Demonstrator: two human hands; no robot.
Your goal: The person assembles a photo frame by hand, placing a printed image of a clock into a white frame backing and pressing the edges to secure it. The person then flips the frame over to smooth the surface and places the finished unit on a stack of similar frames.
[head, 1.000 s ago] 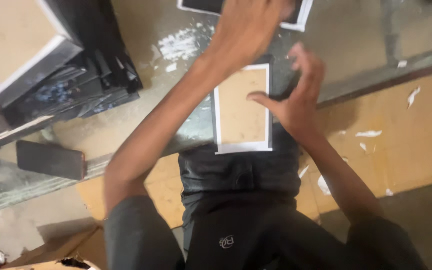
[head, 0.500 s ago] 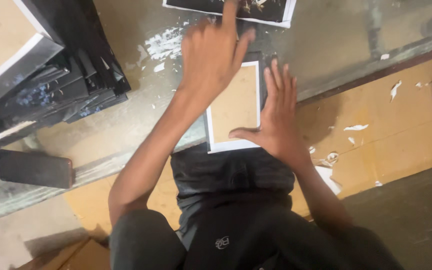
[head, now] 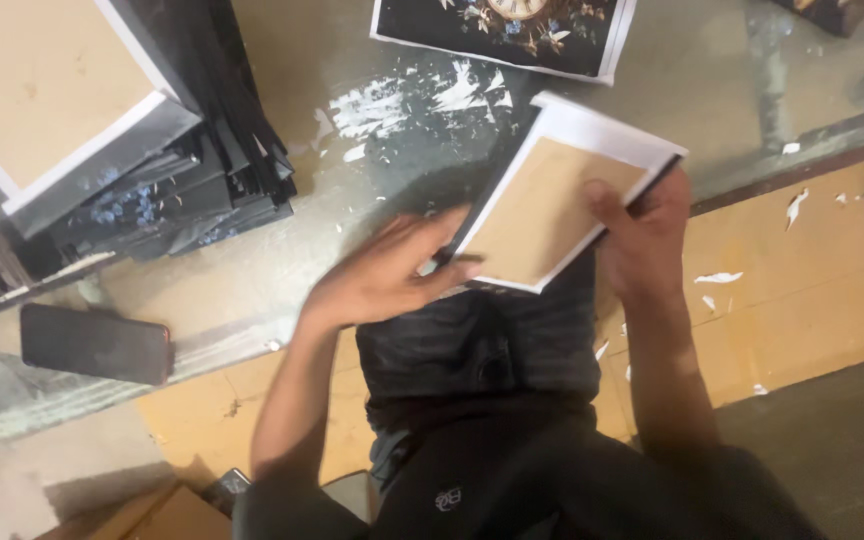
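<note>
A small brown board with a white paper border [head: 552, 205] is lifted and tilted above the table edge. My right hand [head: 647, 235] grips its right side, thumb lying on the brown face. My left hand [head: 387, 275] touches its lower left edge with the fingers spread. Beyond it, a dark print with a clock and flowers [head: 507, 30] lies flat on the glass table [head: 352, 170].
A stack of dark framed panels [head: 142, 170] with a larger brown-backed board [head: 37, 85] on top sits at the left. A dark phone [head: 97, 343] lies near the table's front edge. White paper scraps dot the yellow floor [head: 802, 290].
The board lay flat under both hands; now it is raised and turned at an angle. My left hand came back from the far print to the board's left edge.
</note>
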